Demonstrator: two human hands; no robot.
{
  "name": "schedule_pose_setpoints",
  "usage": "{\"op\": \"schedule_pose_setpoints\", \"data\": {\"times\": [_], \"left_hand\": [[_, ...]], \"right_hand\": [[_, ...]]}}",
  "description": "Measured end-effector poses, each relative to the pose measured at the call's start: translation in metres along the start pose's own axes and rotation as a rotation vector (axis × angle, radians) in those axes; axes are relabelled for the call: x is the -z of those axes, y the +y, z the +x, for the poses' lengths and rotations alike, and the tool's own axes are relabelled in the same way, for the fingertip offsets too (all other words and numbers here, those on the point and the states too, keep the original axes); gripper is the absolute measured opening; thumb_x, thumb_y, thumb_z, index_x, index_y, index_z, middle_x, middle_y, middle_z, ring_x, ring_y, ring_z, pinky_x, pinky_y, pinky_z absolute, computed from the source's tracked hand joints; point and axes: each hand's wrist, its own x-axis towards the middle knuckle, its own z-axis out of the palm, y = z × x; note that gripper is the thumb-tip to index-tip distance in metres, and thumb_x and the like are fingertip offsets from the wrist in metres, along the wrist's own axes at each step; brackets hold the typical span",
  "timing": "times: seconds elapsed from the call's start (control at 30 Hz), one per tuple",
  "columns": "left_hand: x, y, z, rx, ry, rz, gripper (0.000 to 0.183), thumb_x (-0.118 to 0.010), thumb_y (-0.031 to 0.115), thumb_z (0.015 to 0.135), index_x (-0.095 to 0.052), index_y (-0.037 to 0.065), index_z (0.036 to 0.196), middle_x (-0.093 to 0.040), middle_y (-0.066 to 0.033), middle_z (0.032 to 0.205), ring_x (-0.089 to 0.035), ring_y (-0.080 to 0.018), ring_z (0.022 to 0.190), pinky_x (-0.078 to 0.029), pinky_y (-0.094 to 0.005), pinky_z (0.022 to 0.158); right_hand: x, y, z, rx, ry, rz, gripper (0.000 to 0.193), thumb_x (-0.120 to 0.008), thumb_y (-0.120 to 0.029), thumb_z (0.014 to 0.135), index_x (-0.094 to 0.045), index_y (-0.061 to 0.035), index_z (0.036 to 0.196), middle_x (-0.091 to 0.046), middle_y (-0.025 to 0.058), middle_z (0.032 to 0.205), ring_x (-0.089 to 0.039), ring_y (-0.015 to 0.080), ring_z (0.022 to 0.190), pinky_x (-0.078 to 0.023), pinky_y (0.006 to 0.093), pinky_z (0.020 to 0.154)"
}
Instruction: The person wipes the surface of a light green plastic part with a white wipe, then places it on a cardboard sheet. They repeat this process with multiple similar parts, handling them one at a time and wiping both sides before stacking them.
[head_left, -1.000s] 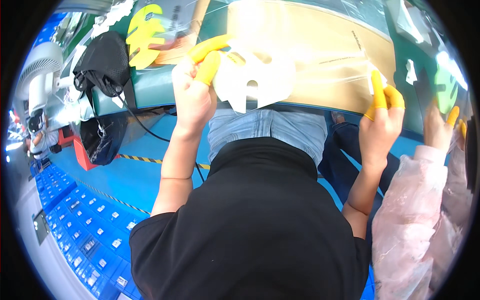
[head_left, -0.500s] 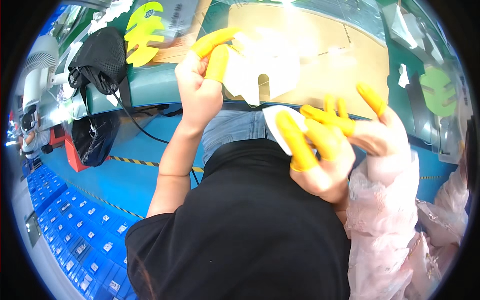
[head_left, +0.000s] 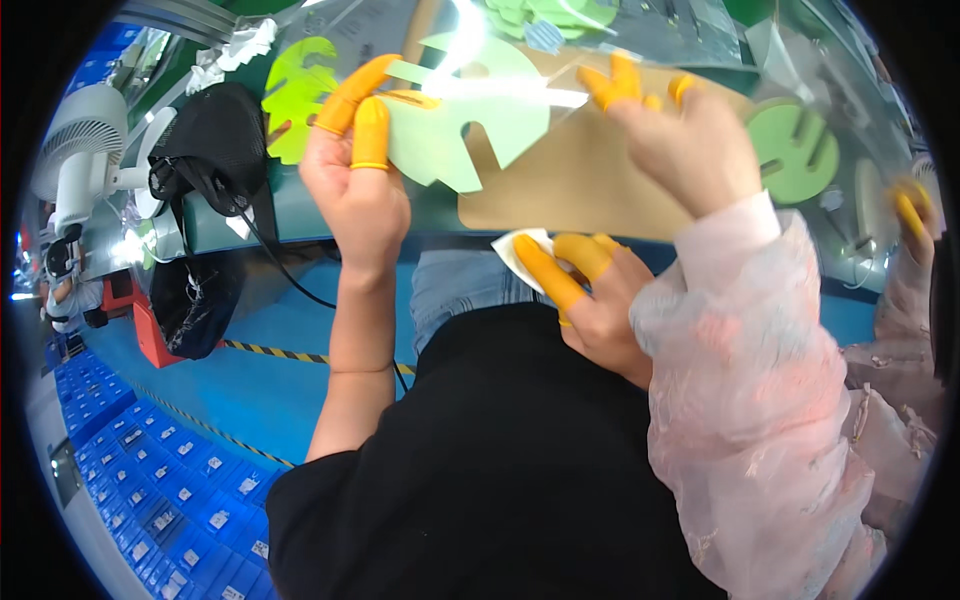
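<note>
My left hand (head_left: 357, 185), with yellow finger cots on thumb and forefinger, pinches the left edge of a pale green slotted disc (head_left: 432, 145). The thin disc is held above a brown cardboard sheet (head_left: 590, 190), and glare whitens part of its upper side. Close to my body, my right hand (head_left: 603, 310) also wears yellow finger cots. Its fingers are closed on a folded white wipe (head_left: 520, 262), apart from the disc. A co-worker's hand (head_left: 685, 145), in yellow finger cots and a pink sleeve, reaches over the cardboard from the right.
A yellow-green slotted disc (head_left: 290, 95) lies beyond my left hand, near a black mesh bag (head_left: 210, 140) and a white fan (head_left: 85, 130). Stacked green pieces (head_left: 560, 15) sit at the back. Another green slotted disc (head_left: 790, 150) is at the right.
My left hand has shifted left with the disc, which now shows pale green under less glare. My right hand and wipe moved slightly left. The co-worker's hand moved forward over the cardboard.
</note>
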Motion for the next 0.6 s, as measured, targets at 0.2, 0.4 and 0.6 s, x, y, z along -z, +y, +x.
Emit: {"op": "schedule_pose_setpoints", "data": {"times": [0.2, 0.4, 0.6], "left_hand": [[-0.009, -0.01, 0.003, 0.029, 0.039, -0.01, 0.026, -0.043, 0.002, 0.086, -0.05, -0.008, 0.109, -0.056, -0.0123, 0.099, -0.056, -0.0162, 0.085, -0.044, -0.0258, 0.078], [0.006, -0.009, 0.01, 0.047, 0.19, -0.138, 0.026, -0.042, 0.003, 0.088, -0.048, -0.009, 0.11, -0.054, -0.0141, 0.104, -0.056, -0.0192, 0.088, -0.046, -0.0298, 0.08], [0.02, 0.001, 0.01, 0.072, 0.244, -0.117, 0.028, -0.04, 0.006, 0.089, -0.046, -0.009, 0.111, -0.051, -0.0176, 0.105, -0.056, -0.0257, 0.089, -0.052, -0.0431, 0.073]], "right_hand": [[-0.001, 0.003, -0.004, -0.044, -0.076, 0.08, 0.034, -0.061, -0.017, 0.068, -0.058, -0.0091, 0.101, -0.056, 0.007, 0.085, -0.053, 0.0195, 0.07, -0.043, 0.0283, 0.058], [-0.003, 0.026, 0.018, 0.109, -0.269, -0.911, 0.034, -0.063, -0.022, 0.07, -0.057, -0.0074, 0.1, -0.055, 0.0076, 0.08, -0.053, 0.0195, 0.069, -0.043, 0.0277, 0.059], [0.004, 0.064, 0.042, 0.482, -0.778, -1.691, 0.036, -0.065, -0.027, 0.072, -0.055, -0.0058, 0.098, -0.054, 0.0082, 0.076, -0.053, 0.0195, 0.068, -0.043, 0.0272, 0.061]]}}
